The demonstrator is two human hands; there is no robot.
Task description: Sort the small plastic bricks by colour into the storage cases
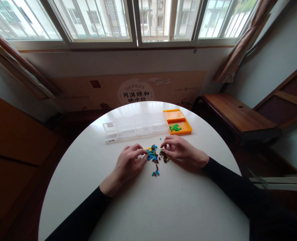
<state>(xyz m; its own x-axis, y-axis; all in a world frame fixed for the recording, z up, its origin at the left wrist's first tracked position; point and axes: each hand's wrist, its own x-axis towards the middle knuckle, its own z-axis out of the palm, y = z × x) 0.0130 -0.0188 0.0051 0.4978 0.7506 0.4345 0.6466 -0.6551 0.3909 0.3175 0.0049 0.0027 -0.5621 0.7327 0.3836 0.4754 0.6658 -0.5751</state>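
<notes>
Table (143, 207): round, white, bare surface nearest the camera.
Sleeves: black, entering from lower left and lower right.
Left hand (128, 163): palm down on table, fingers curled, fingertips touching left edge of the piece pile; whether a piece is pinched cannot be told.
Right hand (180, 150): palm down, fingers bent, fingertips at right edge of the pile; grip on any piece not discernible.
Small pieces (155, 155): loose heap of tiny blue, brown, yellow and green bits, lying on table between the two hands; a few strays just below the heap, nearer the camera, one blue bit just beyond it.
Clear box (135, 126): transparent, multi-compartment, beyond the hands, lying lengthwise; contents not discernible.
Orange tray (185, 125): touching right end of clear box; green pieces (175, 127) gathered in near compartment.
Bench (236, 113): wooden, right of table, well apart.
Wall panel (135, 92): printed board below window.
Window (138, 20): barred, spanning far wall.
</notes>
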